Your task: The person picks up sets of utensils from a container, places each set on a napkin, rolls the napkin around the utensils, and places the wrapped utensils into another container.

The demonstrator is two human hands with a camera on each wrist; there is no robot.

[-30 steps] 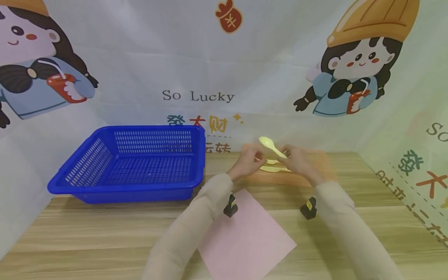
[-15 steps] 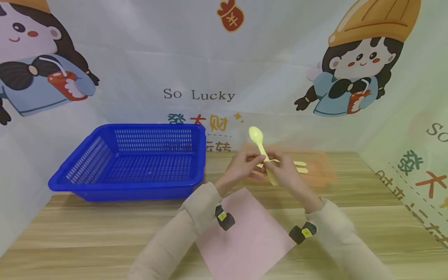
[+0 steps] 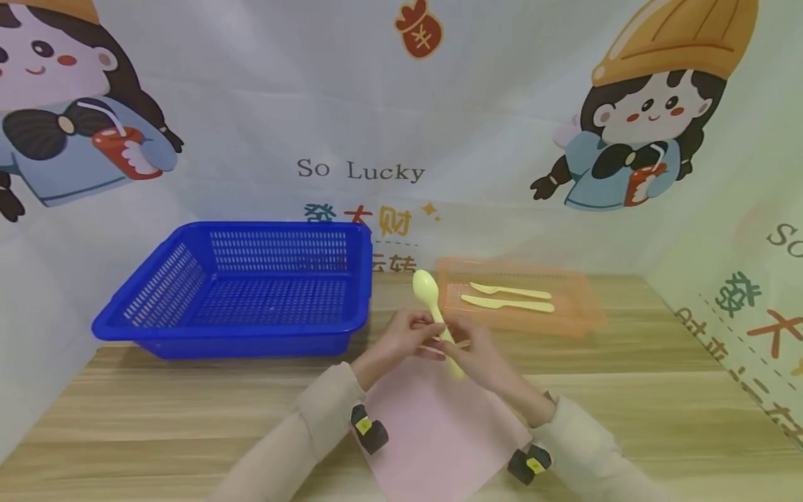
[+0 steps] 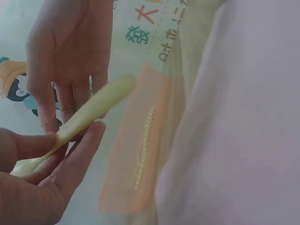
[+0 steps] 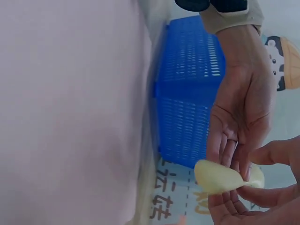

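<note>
A person's left hand [image 3: 403,336] and right hand [image 3: 479,355], close together, both pinch a pale yellow plastic spoon [image 3: 426,289], bowl end up, above the far part of a flat pink square sheet [image 3: 439,432] on a wood-grain table [image 3: 138,425]. Two pale yellow plastic knives [image 3: 511,305] lie in a translucent orange tray [image 3: 583,317] (a blue perforated plastic basket [image 3: 251,346] stands at left).

The yellow spoon [image 3: 429,296], a second ago in the right hand [image 3: 482,357] alone over the orange basket [image 3: 572,308], has come nearer and left to the pink sheet's [image 3: 439,436] far corner, with the left hand [image 3: 403,336] now pinching it too and both yellow knives [image 3: 509,305] uncovered.
</note>
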